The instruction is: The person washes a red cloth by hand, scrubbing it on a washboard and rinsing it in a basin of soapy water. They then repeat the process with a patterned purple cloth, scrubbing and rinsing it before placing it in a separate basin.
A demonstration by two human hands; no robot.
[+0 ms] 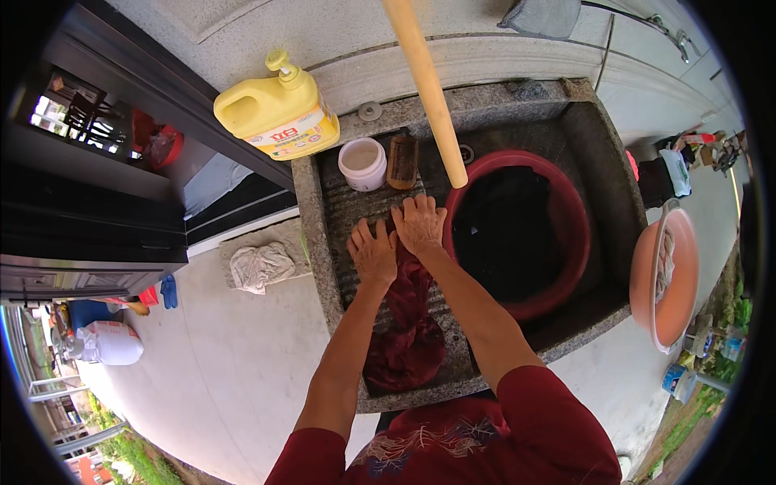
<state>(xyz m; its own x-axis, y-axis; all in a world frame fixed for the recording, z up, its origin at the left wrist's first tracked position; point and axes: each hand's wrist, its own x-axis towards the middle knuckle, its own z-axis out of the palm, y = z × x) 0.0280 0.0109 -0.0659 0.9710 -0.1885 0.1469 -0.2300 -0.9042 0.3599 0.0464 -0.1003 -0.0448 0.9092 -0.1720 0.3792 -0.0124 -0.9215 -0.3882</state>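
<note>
A wet dark red garment (411, 323) lies bunched and stretched along the ribbed washboard (343, 212) on the left side of a stone sink. My left hand (373, 255) grips its far end, fingers bent over the cloth. Beside it, slightly farther away, my right hand (420, 226) presses on the same end with curled fingers. Part of the cloth is hidden beneath both hands. Just beyond them stand a white tub (362, 165) and a brown scrubbing brush (402, 162). Right of my right hand, a red basin (584, 234) holds dark water.
The stone sink's rim (618, 174) surrounds the work area. A yellow pump jug (279, 109) stands at its far left corner. A wooden pole (428, 89) hangs over the far side. At right is a pink basin (647, 275) with cloth inside; a pale rag (260, 267) lies at left.
</note>
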